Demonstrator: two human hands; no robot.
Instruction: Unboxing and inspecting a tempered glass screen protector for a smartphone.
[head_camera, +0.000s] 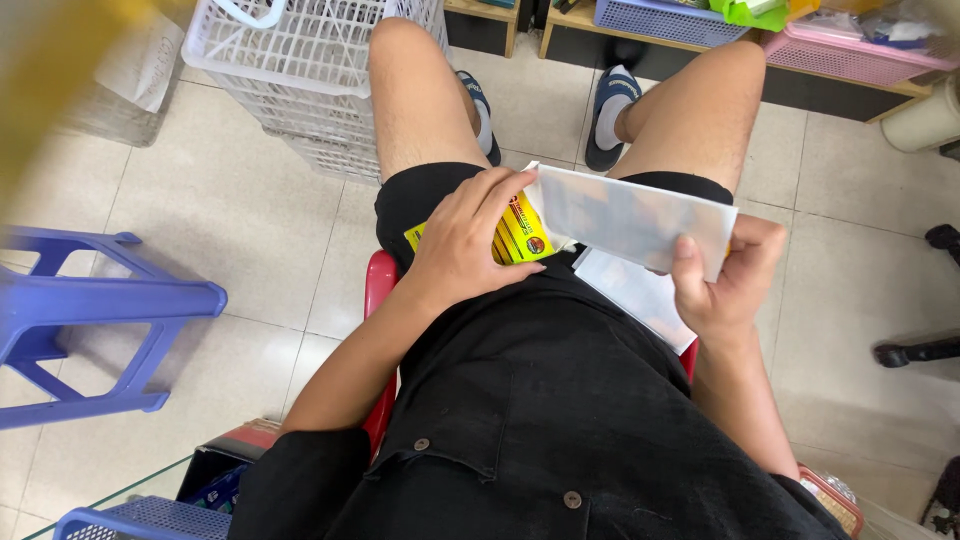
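Above pale floor tiles (250, 200), on the lap: left hand (465, 240) spread flat over yellow packets (522, 235), right hand (728, 282) pinching a white envelope (630, 218) just beside, white basket (320, 70) and blue stool (90, 310) further out.

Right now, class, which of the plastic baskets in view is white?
The big white basket on the floor beside the person's left knee. The others sit on the low shelf at the back: one blue basket, one pink basket.

L hand (465, 240) fingers curled palm-down on lap, R hand (730, 280) pinching, thumb up
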